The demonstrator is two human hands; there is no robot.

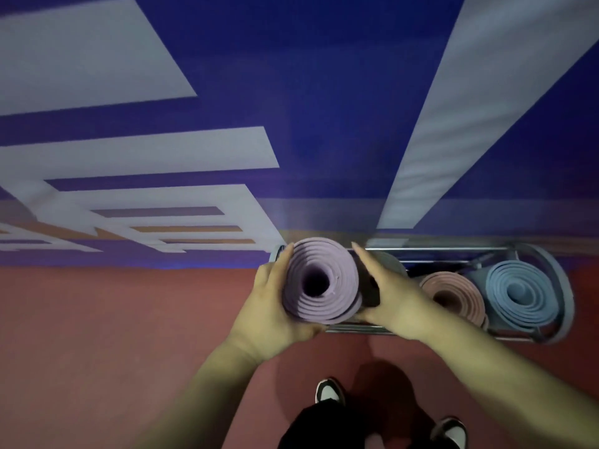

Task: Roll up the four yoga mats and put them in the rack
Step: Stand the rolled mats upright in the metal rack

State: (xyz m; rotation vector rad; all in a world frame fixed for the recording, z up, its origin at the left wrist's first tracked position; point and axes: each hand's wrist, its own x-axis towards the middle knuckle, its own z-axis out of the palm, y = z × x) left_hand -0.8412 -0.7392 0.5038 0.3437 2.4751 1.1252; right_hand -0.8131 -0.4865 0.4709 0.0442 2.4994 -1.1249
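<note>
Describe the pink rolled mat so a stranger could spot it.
Find the metal rack below the blue wall. The blue mat stands at its right end; the pink mat sits just left of it, the only pink roll.

I get a dim, purple-tinted view, soft throughout. A dark shadow lies on the red floor (97,351) by the person's shoes (330,391). The wide lens slants the wall (324,92) stripes toward the edges.

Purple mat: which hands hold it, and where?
Left hand grips the purple mat on its left side, near the top; right hand presses its right side.
</note>
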